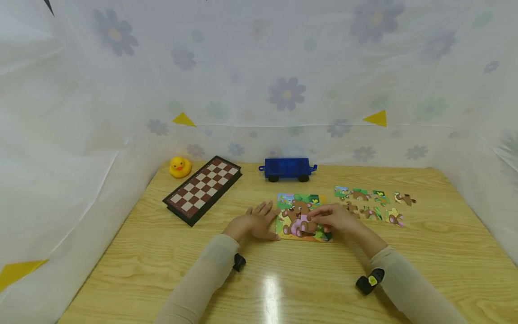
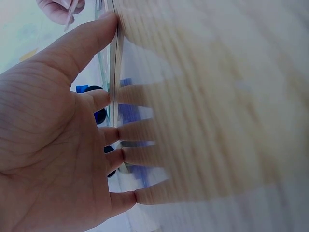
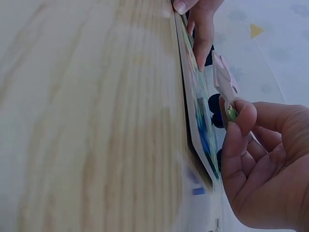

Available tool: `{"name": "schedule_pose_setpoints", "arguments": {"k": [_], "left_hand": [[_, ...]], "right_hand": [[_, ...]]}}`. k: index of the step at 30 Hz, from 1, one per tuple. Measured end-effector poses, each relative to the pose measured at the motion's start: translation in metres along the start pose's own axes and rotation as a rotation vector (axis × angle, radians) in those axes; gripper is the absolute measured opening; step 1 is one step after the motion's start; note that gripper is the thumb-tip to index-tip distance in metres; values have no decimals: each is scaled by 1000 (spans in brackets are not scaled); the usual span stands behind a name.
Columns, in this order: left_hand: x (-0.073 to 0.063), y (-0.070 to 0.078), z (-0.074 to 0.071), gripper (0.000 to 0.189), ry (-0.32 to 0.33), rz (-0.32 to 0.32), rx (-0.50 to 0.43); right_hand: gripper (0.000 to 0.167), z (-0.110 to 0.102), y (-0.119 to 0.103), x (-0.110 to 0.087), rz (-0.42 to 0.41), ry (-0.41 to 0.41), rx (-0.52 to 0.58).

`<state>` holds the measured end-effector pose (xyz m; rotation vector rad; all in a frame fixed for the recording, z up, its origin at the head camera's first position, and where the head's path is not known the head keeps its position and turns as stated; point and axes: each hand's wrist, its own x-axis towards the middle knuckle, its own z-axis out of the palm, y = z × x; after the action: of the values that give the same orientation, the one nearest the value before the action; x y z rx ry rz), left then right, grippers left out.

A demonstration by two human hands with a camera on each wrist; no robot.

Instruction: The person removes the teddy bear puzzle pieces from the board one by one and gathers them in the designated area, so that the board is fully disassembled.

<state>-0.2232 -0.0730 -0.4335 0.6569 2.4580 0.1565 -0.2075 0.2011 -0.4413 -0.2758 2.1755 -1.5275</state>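
Observation:
A bear picture puzzle (image 1: 298,208) lies on the table in front of the person. My left hand (image 1: 256,222) rests at its left edge, fingers spread and straight, with the thumb by the lower corner. Above the right part of the picture, my right hand (image 1: 333,218) pinches a puzzle piece (image 3: 223,79) between thumb and fingertips. The right wrist view shows this piece tilted and raised off the puzzle, its pale back partly visible. Several loose puzzle pieces (image 1: 360,194) lie in two rows to the right, some partly behind the right hand.
A blue toy wagon (image 1: 286,168) stands behind the puzzle. To the left lies a brown-and-white checkered board (image 1: 203,190), with a yellow rubber duck (image 1: 180,167) beyond it. A flowered white sheet (image 1: 251,81) hangs along the back of the wooden table (image 1: 154,270).

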Motion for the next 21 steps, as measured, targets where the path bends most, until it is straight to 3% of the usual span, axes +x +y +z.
{"name": "schedule_pose_setpoints", "arguments": {"k": [13,21], "left_hand": [[1,0,0,88,-1,-1,-7],[3,-1,3,89,11,-6,3]], "right_hand": [[37,-29,10,-18,-14,29,74],[36,-57,25,-39,-26,104,76]]}}
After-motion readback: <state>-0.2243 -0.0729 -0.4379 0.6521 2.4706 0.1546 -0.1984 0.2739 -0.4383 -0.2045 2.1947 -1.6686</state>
